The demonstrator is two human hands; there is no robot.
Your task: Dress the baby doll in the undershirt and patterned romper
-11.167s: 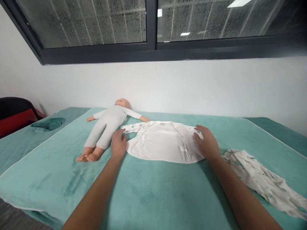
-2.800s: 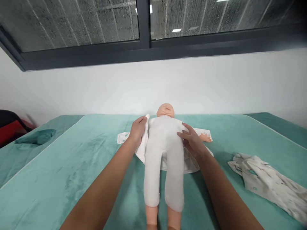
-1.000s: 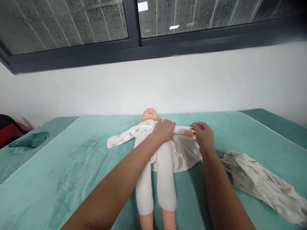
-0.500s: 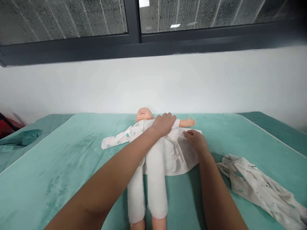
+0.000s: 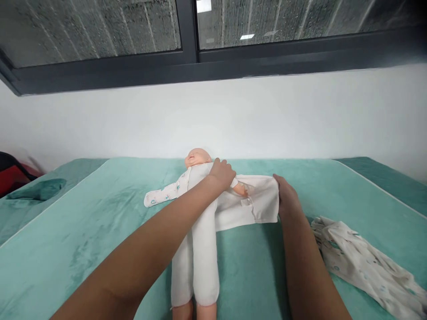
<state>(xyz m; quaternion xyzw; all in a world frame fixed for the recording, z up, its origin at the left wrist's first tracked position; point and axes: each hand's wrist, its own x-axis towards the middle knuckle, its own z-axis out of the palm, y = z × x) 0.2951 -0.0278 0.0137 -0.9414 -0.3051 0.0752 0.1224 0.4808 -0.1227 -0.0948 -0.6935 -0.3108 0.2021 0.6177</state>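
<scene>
A baby doll lies on its back, head toward the wall, in white leggings and a white top. Its one sleeve, printed with small figures, reaches out to the left and covers that hand. My left hand is closed around the doll's other upper arm near the shoulder; that arm's bare hand points down to the right. Spread beside the doll is the open side of a white baby shirt, showing a small label. My right hand pinches the shirt's outer edge, its fingertips partly hidden.
A crumpled printed baby garment lies at the right, near my right forearm. Green plush covering spreads under everything. Behind stands a white wall below a dark window frame. A red and black item shows at the far left.
The doll's bare arm has swung from pointing outward to pointing down over the shirt. My right hand has moved right to the shirt's edge, drawing the cloth out. My left hand has shifted slightly left.
</scene>
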